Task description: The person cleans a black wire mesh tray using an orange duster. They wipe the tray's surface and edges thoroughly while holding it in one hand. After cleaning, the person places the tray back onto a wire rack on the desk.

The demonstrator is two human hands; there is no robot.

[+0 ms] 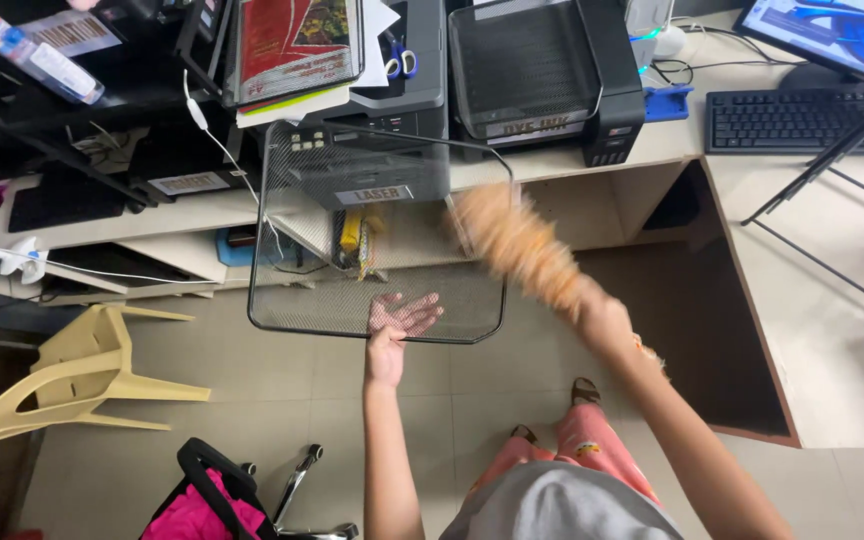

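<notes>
My left hand [399, 327] holds up a black wire-mesh tray [312, 220] from below, palm under its near edge, fingers spread behind the mesh. The tray is tilted up in front of the desk. My right hand [604, 318] grips the handle of an orange fluffy duster [514, 243], which is blurred with motion and lies against the tray's right side. My arms reach forward from my body, with pink trousers and sandalled feet below.
A cream desk [572, 160] carries a grey printer [392, 100], a black printer with mesh tray [542, 75], a keyboard [802, 118] and monitor [832, 35]. A tipped beige plastic chair [82, 375] lies at left. A black and pink chair [217, 495] stands near.
</notes>
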